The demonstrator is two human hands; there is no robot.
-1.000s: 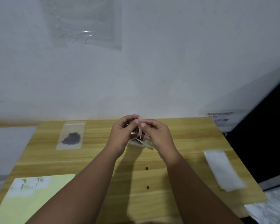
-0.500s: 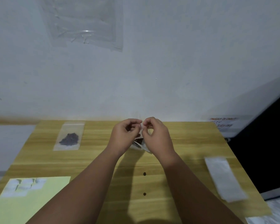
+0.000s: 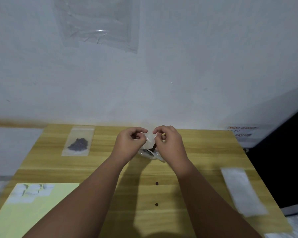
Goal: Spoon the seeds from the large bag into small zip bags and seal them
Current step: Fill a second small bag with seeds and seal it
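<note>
Both hands meet over the middle of the wooden table. My left hand and my right hand each pinch the top edge of a small clear zip bag with dark seeds at its bottom. Under the hands lies crumpled clear plastic, partly hidden; I cannot tell what it is. The large zip bag with a dark pile of seeds lies flat at the far left. No spoon is visible.
A yellow sheet at the near left carries several small bags. A white strip of bags lies at the right. Two loose seeds sit on the table near me. A wall is right behind the table.
My hands have drawn slightly apart along the small bag's top edge, and the bag now stands more upright between them.
</note>
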